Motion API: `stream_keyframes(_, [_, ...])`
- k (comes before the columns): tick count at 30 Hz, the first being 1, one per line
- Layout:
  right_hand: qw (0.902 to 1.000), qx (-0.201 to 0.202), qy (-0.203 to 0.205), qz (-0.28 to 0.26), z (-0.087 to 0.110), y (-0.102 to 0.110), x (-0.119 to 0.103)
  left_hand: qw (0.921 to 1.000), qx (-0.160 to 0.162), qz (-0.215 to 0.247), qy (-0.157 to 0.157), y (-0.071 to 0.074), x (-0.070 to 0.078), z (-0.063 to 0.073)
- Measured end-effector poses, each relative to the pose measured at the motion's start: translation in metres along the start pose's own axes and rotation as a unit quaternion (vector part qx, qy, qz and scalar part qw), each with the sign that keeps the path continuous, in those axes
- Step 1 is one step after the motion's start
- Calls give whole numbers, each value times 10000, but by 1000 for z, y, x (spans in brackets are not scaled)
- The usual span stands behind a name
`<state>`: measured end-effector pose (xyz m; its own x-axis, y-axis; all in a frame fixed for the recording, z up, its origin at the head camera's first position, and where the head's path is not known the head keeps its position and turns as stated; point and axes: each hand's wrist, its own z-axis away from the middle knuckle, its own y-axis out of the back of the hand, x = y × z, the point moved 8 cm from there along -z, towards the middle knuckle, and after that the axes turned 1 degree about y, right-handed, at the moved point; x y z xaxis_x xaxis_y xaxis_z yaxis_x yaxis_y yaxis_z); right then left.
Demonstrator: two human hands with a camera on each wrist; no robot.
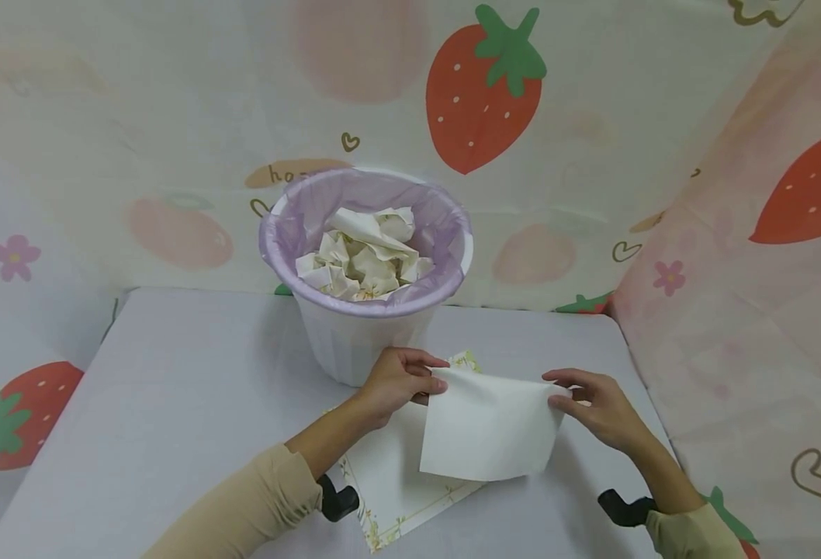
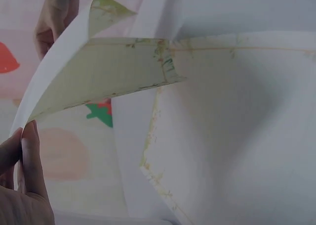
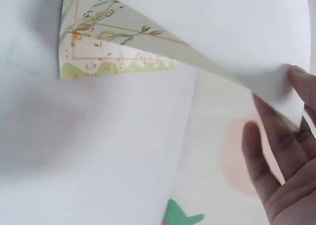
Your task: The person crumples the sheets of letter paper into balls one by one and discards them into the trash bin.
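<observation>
Between my two hands hangs a sheet of paper (image 1: pixel 492 427), its plain white side toward the head camera. My left hand (image 1: pixel 398 382) pinches its upper left corner between thumb and fingers. At the upper right corner, my right hand (image 1: pixel 597 405) pinches it the same way. The left wrist view shows the sheet's underside (image 2: pixel 113 69), printed with a leafy gold border. Below it, a second bordered sheet (image 1: pixel 389 466) lies flat on the table, partly covered by the held sheet. In the right wrist view, the fingers (image 3: pixel 286 146) grip the sheet's edge.
A white bin (image 1: pixel 348 341) lined with a purple bag (image 1: pixel 445 256) stands at the back of the table, just beyond my left hand. Crumpled paper (image 1: pixel 368 252) fills it near the rim. The white tabletop (image 1: pixel 194 419) meets strawberry-printed cloth (image 1: pixel 578 186) behind and at the sides.
</observation>
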<state>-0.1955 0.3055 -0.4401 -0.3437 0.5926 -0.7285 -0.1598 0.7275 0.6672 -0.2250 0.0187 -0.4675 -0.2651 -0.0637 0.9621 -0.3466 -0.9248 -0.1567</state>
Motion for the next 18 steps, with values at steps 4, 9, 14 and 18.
stream_keyframes(4, [9971,-53,166,736,-8,2,-11,9999,-64,55,-69,-1,4,0])
stream_keyframes(9, [9939,-491,216,964,-16,-2,-22,9998,-171,-44,-97,-1,8,1])
stream_keyframes(14, [9924,-853,182,863,-24,-8,-29,9995,-236,-115,-175,0,13,3])
stream_keyframes(18, [9910,-1044,159,819,-29,-12,-34,9993,-271,-139,-222,0,15,4])
